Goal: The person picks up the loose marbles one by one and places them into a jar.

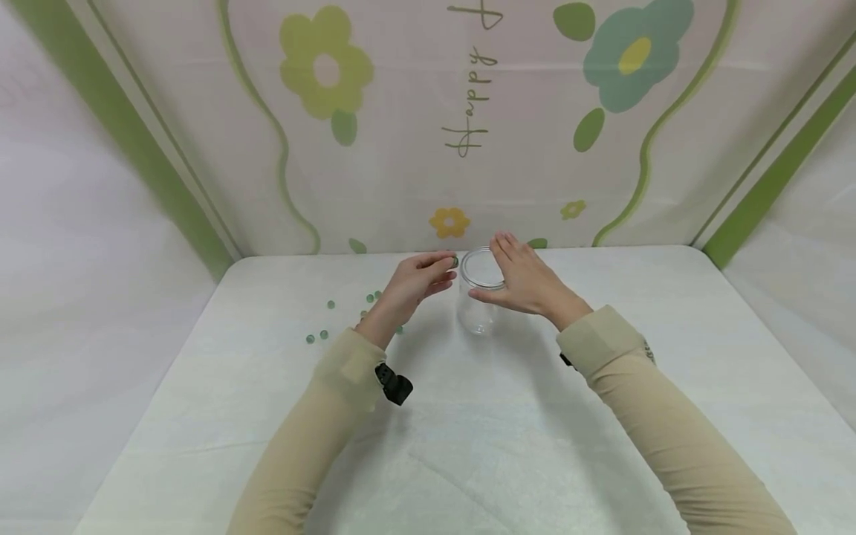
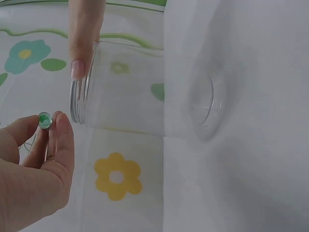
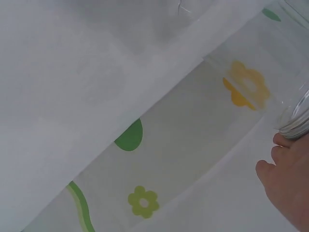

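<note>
My left hand [image 1: 416, 287] pinches a small green glass marble [image 2: 45, 120] between thumb and fingertips, just left of the jar's mouth. The clear jar [image 1: 476, 306] stands upright near the table's back edge, its ridged rim [image 2: 78, 102] showing in the left wrist view. My right hand [image 1: 524, 281] holds the jar at that rim, thumb on the near side and fingers across the far side. In the right wrist view, fingertips [image 3: 280, 153] of this hand lie right at the rim. No marbles show inside the jar.
Several more green marbles [image 1: 324, 334] lie scattered on the white table [image 1: 468, 446], left of the jar and partly behind my left forearm. A flower-printed cloth wall [image 1: 394, 178] rises directly behind the back edge. White cloth hangs on both sides.
</note>
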`<action>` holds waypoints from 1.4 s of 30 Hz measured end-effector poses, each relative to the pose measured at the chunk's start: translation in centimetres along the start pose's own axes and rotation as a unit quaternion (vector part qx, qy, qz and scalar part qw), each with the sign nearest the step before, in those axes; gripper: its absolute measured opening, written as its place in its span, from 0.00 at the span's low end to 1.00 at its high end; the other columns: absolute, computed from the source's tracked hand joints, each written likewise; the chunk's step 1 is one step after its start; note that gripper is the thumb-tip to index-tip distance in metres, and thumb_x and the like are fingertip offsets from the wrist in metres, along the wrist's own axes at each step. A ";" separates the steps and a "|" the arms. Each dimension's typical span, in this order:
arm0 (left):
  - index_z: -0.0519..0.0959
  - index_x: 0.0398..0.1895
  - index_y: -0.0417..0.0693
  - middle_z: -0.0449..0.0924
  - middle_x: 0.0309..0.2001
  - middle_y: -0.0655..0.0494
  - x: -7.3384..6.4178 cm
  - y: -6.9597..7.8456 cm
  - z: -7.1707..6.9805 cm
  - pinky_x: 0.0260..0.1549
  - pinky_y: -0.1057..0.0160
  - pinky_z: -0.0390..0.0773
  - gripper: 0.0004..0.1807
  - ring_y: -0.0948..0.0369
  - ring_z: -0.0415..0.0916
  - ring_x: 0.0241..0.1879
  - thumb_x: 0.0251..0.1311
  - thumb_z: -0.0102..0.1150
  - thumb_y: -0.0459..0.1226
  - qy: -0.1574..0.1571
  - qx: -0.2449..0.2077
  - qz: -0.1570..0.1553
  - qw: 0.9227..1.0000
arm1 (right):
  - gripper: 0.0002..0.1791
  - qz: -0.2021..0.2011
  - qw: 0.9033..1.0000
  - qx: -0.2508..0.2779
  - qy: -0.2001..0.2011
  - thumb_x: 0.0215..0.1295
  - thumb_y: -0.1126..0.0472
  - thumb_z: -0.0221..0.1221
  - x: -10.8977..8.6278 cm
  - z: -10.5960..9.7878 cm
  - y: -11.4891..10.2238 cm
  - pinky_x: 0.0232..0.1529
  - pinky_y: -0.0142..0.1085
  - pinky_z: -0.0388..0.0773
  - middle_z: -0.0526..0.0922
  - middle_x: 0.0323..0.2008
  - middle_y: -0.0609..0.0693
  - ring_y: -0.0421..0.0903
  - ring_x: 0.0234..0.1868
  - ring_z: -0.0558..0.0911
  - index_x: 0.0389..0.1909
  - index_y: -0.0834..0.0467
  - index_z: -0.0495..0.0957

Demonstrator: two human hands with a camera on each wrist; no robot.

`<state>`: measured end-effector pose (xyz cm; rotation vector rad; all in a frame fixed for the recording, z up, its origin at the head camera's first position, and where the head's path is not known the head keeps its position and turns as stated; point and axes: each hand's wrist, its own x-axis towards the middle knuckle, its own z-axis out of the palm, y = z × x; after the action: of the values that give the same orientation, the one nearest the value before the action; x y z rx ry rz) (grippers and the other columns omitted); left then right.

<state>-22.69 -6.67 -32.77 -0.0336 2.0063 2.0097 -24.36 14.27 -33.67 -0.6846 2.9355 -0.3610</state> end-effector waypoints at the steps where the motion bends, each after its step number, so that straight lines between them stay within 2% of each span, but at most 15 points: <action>1: 0.73 0.61 0.43 0.75 0.59 0.49 0.1 0.0 0.1 0.57 0.65 0.78 0.20 0.59 0.77 0.53 0.68 0.53 0.38 0.000 0.001 0.000 1.000 | 0.57 0.000 1.000 -0.001 0.000 0.62 0.31 0.51 0.0 0.0 0.0 0.78 0.54 0.37 0.38 0.76 0.61 0.56 0.77 0.38 0.74 0.66 0.39; 10: 0.73 0.61 0.43 0.76 0.58 0.48 0.4 0.2 0.6 0.57 0.64 0.78 0.20 0.60 0.77 0.51 0.68 0.53 0.38 -0.002 0.001 -0.001 1.000 | 0.53 0.000 1.000 -0.002 0.008 0.64 0.32 0.49 -0.4 -0.4 0.5 0.77 0.54 0.39 0.41 0.76 0.61 0.58 0.77 0.40 0.74 0.65 0.41; 19: 0.75 0.59 0.43 0.76 0.57 0.47 0.7 0.3 1.2 0.56 0.64 0.79 0.19 0.63 0.77 0.45 0.67 0.54 0.39 0.004 0.015 0.005 1.000 | 0.53 0.006 0.999 0.034 0.008 0.64 0.29 0.46 -0.6 0.2 1.0 0.78 0.53 0.39 0.39 0.77 0.57 0.55 0.78 0.39 0.75 0.62 0.39; 29: 0.76 0.57 0.42 0.77 0.55 0.46 1.1 0.2 1.7 0.48 0.69 0.82 0.18 0.65 0.76 0.40 0.66 0.55 0.39 0.014 0.020 0.003 1.000 | 0.54 0.008 0.999 0.040 0.012 0.64 0.30 0.47 -0.6 0.4 1.0 0.78 0.53 0.40 0.39 0.77 0.57 0.55 0.78 0.40 0.75 0.62 0.39; 34: 0.77 0.56 0.43 0.78 0.49 0.51 1.3 0.2 2.1 0.44 0.71 0.83 0.18 0.66 0.76 0.37 0.65 0.56 0.40 0.023 0.022 -0.001 1.000 | 0.53 0.008 0.999 0.050 0.013 0.64 0.30 0.47 -0.6 0.5 1.1 0.78 0.52 0.39 0.39 0.77 0.56 0.54 0.78 0.40 0.75 0.61 0.39; 42: 0.76 0.56 0.41 0.75 0.40 0.57 1.4 0.2 2.5 0.40 0.73 0.83 0.19 0.67 0.74 0.33 0.65 0.57 0.41 0.028 0.021 0.004 0.999 | 0.53 0.007 0.999 0.049 0.016 0.64 0.31 0.47 -0.6 0.5 1.0 0.78 0.52 0.40 0.40 0.77 0.57 0.55 0.78 0.41 0.75 0.62 0.40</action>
<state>-23.61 -3.99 -32.81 -0.0732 2.0865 1.9910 -24.20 15.35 -34.35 -0.6501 2.9272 -0.5146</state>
